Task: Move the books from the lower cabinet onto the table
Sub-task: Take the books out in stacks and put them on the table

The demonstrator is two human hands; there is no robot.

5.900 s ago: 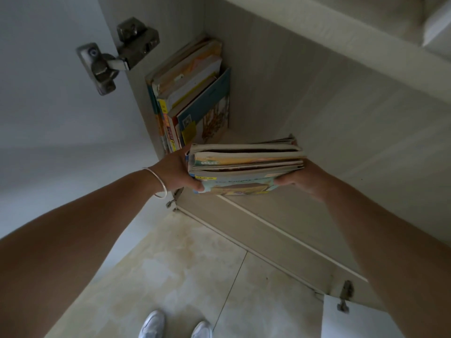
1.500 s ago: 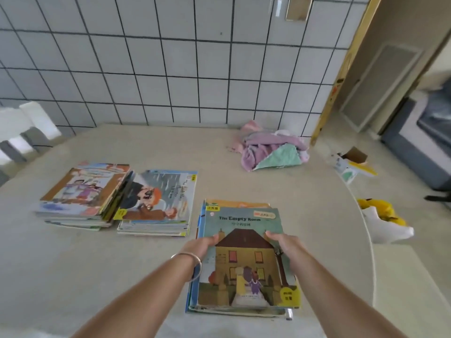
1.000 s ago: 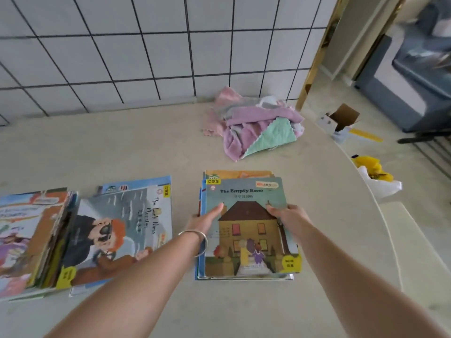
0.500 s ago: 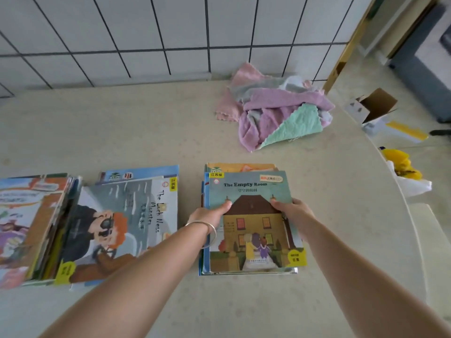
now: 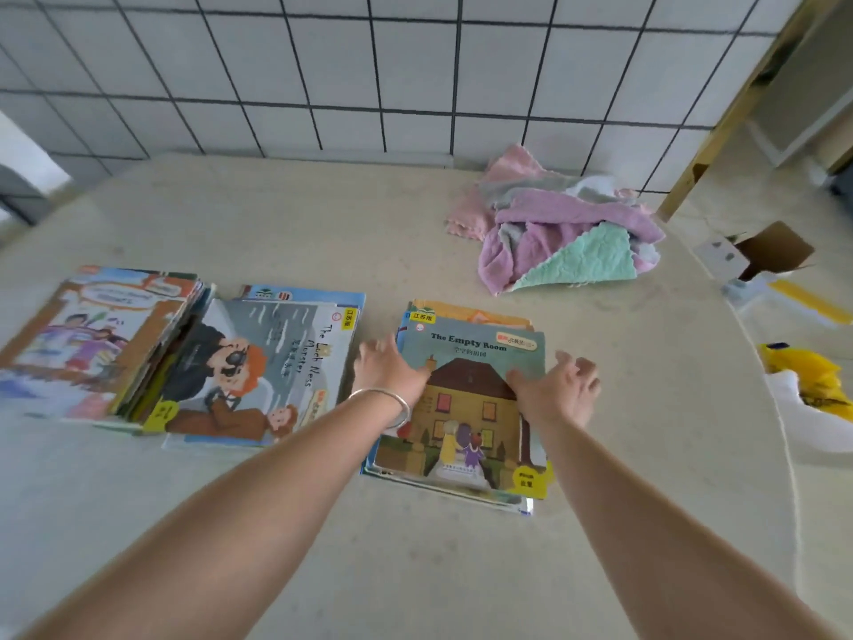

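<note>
Since half a second ago, your hands have loosened from the sides of the stack of books (image 5: pixel 461 408), which lies flat on the worktop (image 5: pixel 277 224) at lower centre of the frame. Your left hand (image 5: pixel 390 371) rests against its left edge, fingers relaxed; your right hand (image 5: pixel 558 390) hovers at its right edge, fingers spread, holding nothing. Its long axis runs away from you between both hands, equally near; two earlier stacks (image 5: pixel 184 358) lie at left.

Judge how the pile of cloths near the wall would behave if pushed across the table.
The pile of cloths looks soft and crumpled, so it would probably bunch and deform, not slide as one. Its loose overlapping layers suggest pieces could separate. It seems light for its bulk and unlikely to roll or break.
</note>
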